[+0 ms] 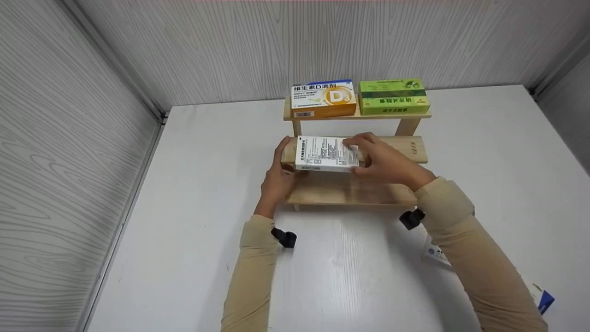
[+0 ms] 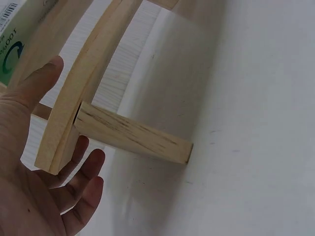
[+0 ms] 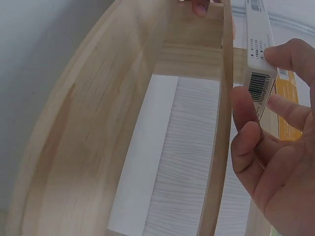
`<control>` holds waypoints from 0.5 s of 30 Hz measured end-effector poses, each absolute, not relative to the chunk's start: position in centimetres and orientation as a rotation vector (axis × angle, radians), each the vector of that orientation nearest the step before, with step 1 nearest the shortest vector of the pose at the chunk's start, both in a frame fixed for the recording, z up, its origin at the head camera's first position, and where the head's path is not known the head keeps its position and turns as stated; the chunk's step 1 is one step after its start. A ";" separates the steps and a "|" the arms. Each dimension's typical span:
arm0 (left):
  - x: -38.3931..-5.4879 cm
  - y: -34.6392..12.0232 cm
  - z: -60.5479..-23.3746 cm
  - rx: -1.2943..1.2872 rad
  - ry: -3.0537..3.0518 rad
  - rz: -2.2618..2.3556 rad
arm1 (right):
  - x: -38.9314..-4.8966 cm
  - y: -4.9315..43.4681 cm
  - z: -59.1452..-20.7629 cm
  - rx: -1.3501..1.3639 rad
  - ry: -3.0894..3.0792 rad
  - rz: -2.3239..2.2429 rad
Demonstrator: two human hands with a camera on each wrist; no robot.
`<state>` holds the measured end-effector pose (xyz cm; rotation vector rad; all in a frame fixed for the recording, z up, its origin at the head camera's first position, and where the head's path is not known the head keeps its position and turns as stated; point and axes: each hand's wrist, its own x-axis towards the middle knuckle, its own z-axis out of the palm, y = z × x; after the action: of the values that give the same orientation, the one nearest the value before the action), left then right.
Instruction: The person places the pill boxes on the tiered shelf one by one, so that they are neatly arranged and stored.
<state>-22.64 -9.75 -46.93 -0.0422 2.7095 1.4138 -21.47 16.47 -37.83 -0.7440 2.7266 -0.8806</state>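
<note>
In the head view a white medicine box (image 1: 326, 153) with dense dark print lies over the middle tier of a wooden three-tier rack (image 1: 355, 186). My right hand (image 1: 385, 161) holds the box by its right end, thumb on the near side and fingers over the top. The right wrist view shows the box's barcoded end (image 3: 259, 88) between the thumb and fingers. My left hand (image 1: 278, 180) grips the left end of that middle tier. Seen from the left wrist, the thumb is above the board (image 2: 64, 132) and the fingers curl beneath it.
On the top tier stand an orange-and-white vitamin D box (image 1: 322, 99) and a green box (image 1: 394, 97). Two more boxes, a white one (image 1: 435, 252) and a blue-edged one (image 1: 544, 297), lie on the white table, partly behind the right sleeve. Grey panels (image 1: 221, 50) enclose the table.
</note>
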 end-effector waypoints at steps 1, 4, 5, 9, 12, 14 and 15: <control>-22.6 -9.8 -47.0 -0.046 2.708 1.422 | -21.7 16.2 -37.9 -0.745 2.731 -0.871; -22.6 -9.9 -47.2 -0.055 2.691 1.469 | -22.1 15.6 -37.9 -0.746 2.738 -0.854; -22.6 -9.9 -47.2 -0.052 2.686 1.484 | -22.2 15.5 -37.9 -0.742 2.743 -0.849; -22.6 -9.9 -47.3 -0.029 2.679 1.535 | -22.7 14.9 -37.7 -0.711 2.755 -0.838; -22.6 -9.8 -47.3 -0.022 2.689 1.542 | -23.1 14.5 -37.7 -0.687 2.763 -0.821; -22.6 -9.8 -47.3 -0.027 2.695 1.535 | -23.4 14.3 -37.8 -0.678 2.767 -0.808; -22.6 -9.7 -47.3 -0.030 2.696 1.530 | -23.5 14.3 -37.8 -0.675 2.767 -0.804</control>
<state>-22.56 -9.75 -47.28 -0.0296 2.6955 1.5299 -23.48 14.27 -37.76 -0.6752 2.7667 -0.8035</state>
